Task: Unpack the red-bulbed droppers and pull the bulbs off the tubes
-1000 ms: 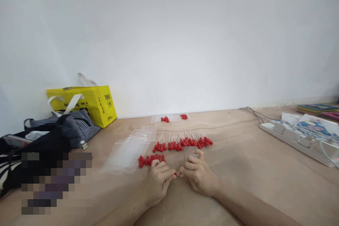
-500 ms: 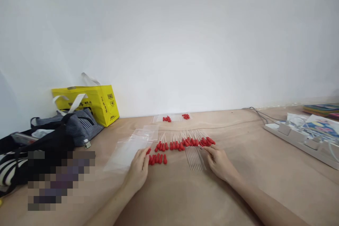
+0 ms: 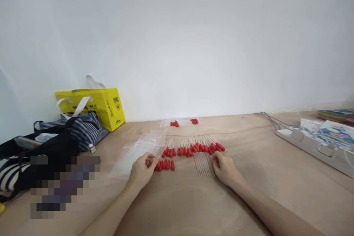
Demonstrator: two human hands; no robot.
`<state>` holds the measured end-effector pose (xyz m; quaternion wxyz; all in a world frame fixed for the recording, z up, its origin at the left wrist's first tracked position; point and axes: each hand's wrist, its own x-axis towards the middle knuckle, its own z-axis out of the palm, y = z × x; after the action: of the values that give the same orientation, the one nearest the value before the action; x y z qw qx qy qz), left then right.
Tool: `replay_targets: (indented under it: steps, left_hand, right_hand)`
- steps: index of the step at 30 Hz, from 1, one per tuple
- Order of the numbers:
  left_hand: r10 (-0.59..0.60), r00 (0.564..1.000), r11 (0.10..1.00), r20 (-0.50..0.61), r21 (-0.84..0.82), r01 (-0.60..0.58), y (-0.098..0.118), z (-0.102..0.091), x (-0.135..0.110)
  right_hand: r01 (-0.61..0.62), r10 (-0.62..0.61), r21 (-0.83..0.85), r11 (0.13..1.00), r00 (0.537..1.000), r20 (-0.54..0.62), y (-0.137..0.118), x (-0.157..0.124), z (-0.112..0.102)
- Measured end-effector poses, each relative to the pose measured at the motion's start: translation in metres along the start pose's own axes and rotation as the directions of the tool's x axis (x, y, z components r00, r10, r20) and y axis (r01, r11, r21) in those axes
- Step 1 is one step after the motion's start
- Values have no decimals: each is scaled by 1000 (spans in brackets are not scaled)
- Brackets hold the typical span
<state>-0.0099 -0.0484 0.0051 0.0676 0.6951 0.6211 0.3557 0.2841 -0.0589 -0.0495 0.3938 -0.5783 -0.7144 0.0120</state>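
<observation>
Over the left end of a short row of red rubber bulbs (image 3: pixel 167 165) is my left hand (image 3: pixel 142 171), its thumb and fingers closed around a bulb that is partly hidden. My right hand (image 3: pixel 225 169) has its fingers pinched at the right edge of a row of clear dropper tubes (image 3: pixel 202 165); the fingertips partly cover what they grip. Beyond both hands lie several droppers (image 3: pixel 184 151) with red bulbs fitted, their pale tips pointing toward the wall.
Clear zip bags (image 3: pixel 128 158) lie left of the bulbs. By the wall rests another bag (image 3: pixel 182 124) with red bulbs on it. A yellow bag (image 3: pixel 112 110), a striped bag (image 3: pixel 85 131) and a black bag (image 3: pixel 59 151) stand left; a power strip (image 3: pixel 318 151) with cables lies right.
My left hand has shifted slightly left and curled over the bulbs. My right hand has drawn back from the droppers to the tubes; the thin stick in its fingers no longer shows.
</observation>
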Motion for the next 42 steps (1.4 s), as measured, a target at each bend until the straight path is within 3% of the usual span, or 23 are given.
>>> replay_targets:
  steps: [5,8,12,15,24,29,33,35,38,40,42]
  left_hand:
    - [-16,998,999,-55,31,18,-5,-6,2]
    - [40,997,994,-73,100,-33,-5,-7,5]
    - [125,991,956,53,262,-134,7,-5,15]
    - [93,985,930,145,341,-138,21,1,29]
    - [-88,980,895,179,445,0,31,24,61]
    - [-71,985,885,155,466,-10,37,19,60]
    - [62,991,889,117,444,-108,43,7,41]
    - [225,965,889,133,376,-260,43,3,24]
    - [520,840,807,153,235,-542,37,6,-2]
    - [627,765,739,150,196,-644,34,12,-16]
    - [678,722,698,138,188,-691,32,18,-26]
  right_hand:
    - [72,-72,-2,997,997,-33,-2,0,2]
    - [87,-86,6,996,996,-36,-4,1,1]
    - [86,-85,46,995,996,-22,-5,2,0]
    - [86,-86,85,993,996,-7,-6,3,-2]
    - [70,-60,159,985,996,-65,-7,5,-11]
    - [109,-88,147,983,986,-143,-7,5,-10]
    - [136,-115,90,987,972,-205,-8,6,-12]
    - [163,-149,41,986,960,-237,-11,4,-14]
    - [242,-243,-38,970,939,-245,-22,0,-17]
    - [324,-336,-88,942,920,-203,-33,-4,-17]
    - [421,-435,-118,899,888,-147,-44,-8,-14]
